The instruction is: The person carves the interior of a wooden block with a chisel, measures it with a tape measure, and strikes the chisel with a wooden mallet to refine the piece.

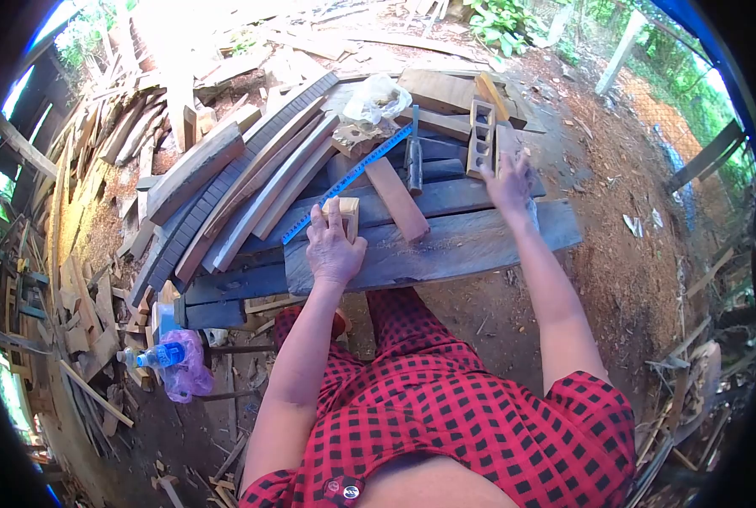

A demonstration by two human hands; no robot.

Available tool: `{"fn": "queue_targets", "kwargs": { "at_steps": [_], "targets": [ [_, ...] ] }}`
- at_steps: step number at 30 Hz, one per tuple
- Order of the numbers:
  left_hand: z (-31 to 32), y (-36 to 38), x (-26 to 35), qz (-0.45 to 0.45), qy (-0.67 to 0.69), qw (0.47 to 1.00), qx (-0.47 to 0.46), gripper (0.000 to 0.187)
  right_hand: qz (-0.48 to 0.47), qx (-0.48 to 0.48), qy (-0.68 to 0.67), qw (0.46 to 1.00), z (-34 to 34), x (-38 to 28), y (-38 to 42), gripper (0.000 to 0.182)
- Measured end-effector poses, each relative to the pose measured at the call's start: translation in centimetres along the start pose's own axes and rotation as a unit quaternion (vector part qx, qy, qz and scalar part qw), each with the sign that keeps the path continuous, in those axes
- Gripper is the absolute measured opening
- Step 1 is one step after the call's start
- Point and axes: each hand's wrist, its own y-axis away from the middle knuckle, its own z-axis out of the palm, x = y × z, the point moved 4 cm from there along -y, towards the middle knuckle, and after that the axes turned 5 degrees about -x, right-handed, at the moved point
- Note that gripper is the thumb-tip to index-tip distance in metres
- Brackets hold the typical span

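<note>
My left hand (334,247) is closed around a small pale wooden block (348,212), its fingers over the top, on the grey plank bench (445,250). At the bench's right side, my right hand (510,179) grips the near end of a wooden block (508,138), thumb on the left; its fingertips are partly blurred. Beside that thumb lies a wooden piece with several square holes (480,140). A blue ruler strip (357,169) slants from my left hand towards a narrow dark metal tool (414,162). Between my hands lies a reddish wooden bar (397,199).
Long curved boards (251,190) are stacked on the bench's left. A crumpled clear plastic bag (376,100) sits at the back. Below left are a purple bag (189,368) and a plastic bottle (162,356). Scrap wood (90,313) covers the ground at left.
</note>
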Motion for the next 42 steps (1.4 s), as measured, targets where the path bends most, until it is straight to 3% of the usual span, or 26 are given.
{"fn": "queue_targets", "kwargs": {
  "at_steps": [1,5,13,19,21,28,31,34,42],
  "targets": [
    [0.0,0.0,-0.1,-0.003,0.007,1.0,-0.001,0.088,-0.081,0.066,-0.032,0.994,-0.9,-1.9,1.3,0.054],
    [-0.3,0.2,-0.2,-0.03,0.066,0.997,-0.008,0.091,-0.223,0.042,-0.151,0.962,-1.2,-7.9,7.6,0.052],
    [-0.3,0.3,-0.5,-0.02,0.027,0.999,-0.028,0.09,-0.171,-0.054,-0.227,0.957,2.7,-8.4,11.3,0.054],
    [-0.1,0.3,-0.5,-0.026,0.033,0.998,-0.036,0.09,-0.294,-0.028,-0.183,0.938,-0.2,-10.2,12.0,0.072],
    [0.0,0.2,-0.5,-0.023,0.018,0.999,-0.024,0.089,-0.344,-0.077,-0.158,0.922,-0.6,-11.0,12.3,0.078],
    [0.0,0.2,-0.7,-0.02,0.028,0.999,-0.019,0.092,-0.353,-0.071,-0.207,0.91,1.1,-10.2,12.4,0.065],
    [-0.3,0.5,-1.6,-0.019,0.108,0.994,-0.01,0.104,-0.32,-0.04,-0.248,0.914,1.2,-9.7,12.2,0.058],
    [-0.2,1.9,-3.7,-0.043,0.28,0.959,-0.022,0.119,-0.288,-0.036,-0.209,0.934,1.6,-9.8,12.0,0.055],
    [1.3,4.4,-3.3,-0.007,0.191,0.979,0.067,0.112,-0.285,-0.037,-0.172,0.942,1.4,-10.3,11.9,0.057]
  ]
}}
